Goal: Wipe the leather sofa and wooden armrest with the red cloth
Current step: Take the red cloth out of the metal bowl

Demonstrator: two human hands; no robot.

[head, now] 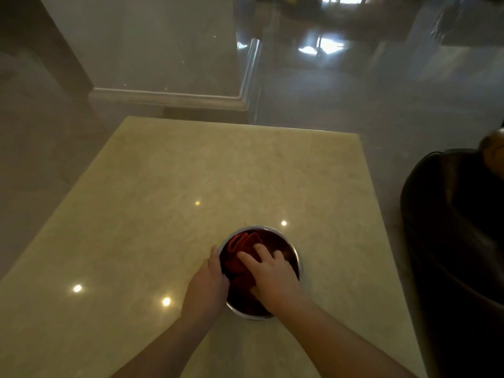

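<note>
A red cloth (240, 249) lies bunched inside a round metal bowl (298, 257) on a beige stone table (191, 186). My right hand (272, 274) reaches into the bowl, its fingers spread and pressing down on the cloth. My left hand (208, 285) wraps the bowl's left rim from outside. The dark leather sofa (450, 227) shows at the right edge, with a rounded wooden armrest tip (493, 151) above it. The lower part of the cloth is hidden under my right hand.
The table's far edge lies at mid-frame; beyond it is glossy tiled floor (354, 91) and a wall corner with a white baseboard (169, 96). A narrow strip of floor separates the table's right edge from the sofa.
</note>
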